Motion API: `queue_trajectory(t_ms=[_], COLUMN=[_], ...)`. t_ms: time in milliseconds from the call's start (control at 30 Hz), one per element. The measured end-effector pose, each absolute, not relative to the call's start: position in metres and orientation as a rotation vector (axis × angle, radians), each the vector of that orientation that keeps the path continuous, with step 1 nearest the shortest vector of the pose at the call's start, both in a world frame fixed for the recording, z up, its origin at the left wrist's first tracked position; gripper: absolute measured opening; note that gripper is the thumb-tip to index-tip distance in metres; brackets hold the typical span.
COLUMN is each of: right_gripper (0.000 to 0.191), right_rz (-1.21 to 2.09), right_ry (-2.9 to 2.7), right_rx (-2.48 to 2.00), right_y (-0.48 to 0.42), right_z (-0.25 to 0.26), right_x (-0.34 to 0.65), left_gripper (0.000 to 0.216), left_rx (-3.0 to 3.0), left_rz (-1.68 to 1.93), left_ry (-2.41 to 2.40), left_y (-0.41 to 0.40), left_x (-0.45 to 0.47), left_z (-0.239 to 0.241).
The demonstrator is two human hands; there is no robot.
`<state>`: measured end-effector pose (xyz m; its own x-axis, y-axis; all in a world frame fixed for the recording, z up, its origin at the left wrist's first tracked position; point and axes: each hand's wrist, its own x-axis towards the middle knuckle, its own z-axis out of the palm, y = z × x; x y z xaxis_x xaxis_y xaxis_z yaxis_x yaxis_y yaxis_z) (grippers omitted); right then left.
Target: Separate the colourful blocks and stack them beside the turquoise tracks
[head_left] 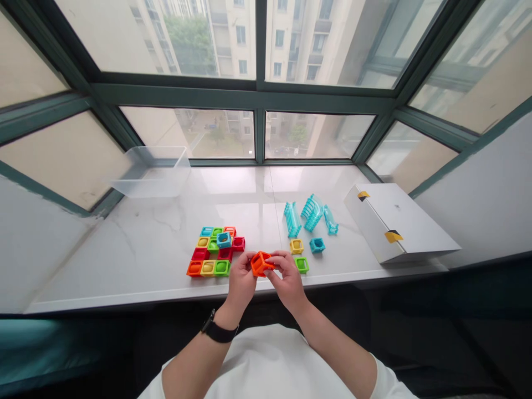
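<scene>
A: Checking your grip. You're holding what, exactly?

B: You're pinching an orange open-frame plastic cube (261, 264) between both hands. Your left hand (242, 280) is closing on its left side, your right hand (288, 280) is closing on its right side. Fingers of both hands are together on the piece, so it's clamped, not resting.

A: Where are you holding it, and which way is it pointing?

B: You're holding it up just over the front edge of the white marble windowsill (124, 260), centred between your wrists. It's tilting, with one corner angled toward your right hand. It's close to cube-shaped, so I can't call a clear long axis.

A: What's nearest each hand?

B: Your left hand is hovering just beside a flat cluster of coloured square tiles (216, 252), in orange, yellow, green, red and blue. Your right hand is near a green square tile (301, 265), with a yellow square tile (296, 246) and a teal square tile (317, 245) just beyond it. Farther back, turquoise ribbed ramp pieces (311, 217) are lying on the sill, a white cardboard box (394, 221) is sitting to the right, and a clear plastic bin (149, 173) is sitting to the left.
</scene>
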<state>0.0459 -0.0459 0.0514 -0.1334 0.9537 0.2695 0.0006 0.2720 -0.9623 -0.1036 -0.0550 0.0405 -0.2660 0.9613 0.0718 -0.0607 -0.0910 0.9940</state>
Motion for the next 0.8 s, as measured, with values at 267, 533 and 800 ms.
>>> queue_trajectory(t_ms=[267,533,800], right_gripper=[0.016,0.029,0.05], right_rz=[1.086,0.797,0.607], right_ry=[-1.388,-1.109,-1.204], right_rx=[-0.899,-1.087,-1.481], right_y=[-0.033,0.001,0.037], right_z=[0.054,0.048,-0.005], right_x=[0.089,0.189,0.273], left_gripper=[0.025,0.017,0.023], left_rx=[1.412,1.66,1.893], left_rz=[1.455,1.26,1.06], left_ry=[1.183,1.554,1.509], left_y=[-0.056,-0.037,-0.035], left_x=[-0.092,-0.1,-0.1], left_z=[0.039,-0.017,-0.032])
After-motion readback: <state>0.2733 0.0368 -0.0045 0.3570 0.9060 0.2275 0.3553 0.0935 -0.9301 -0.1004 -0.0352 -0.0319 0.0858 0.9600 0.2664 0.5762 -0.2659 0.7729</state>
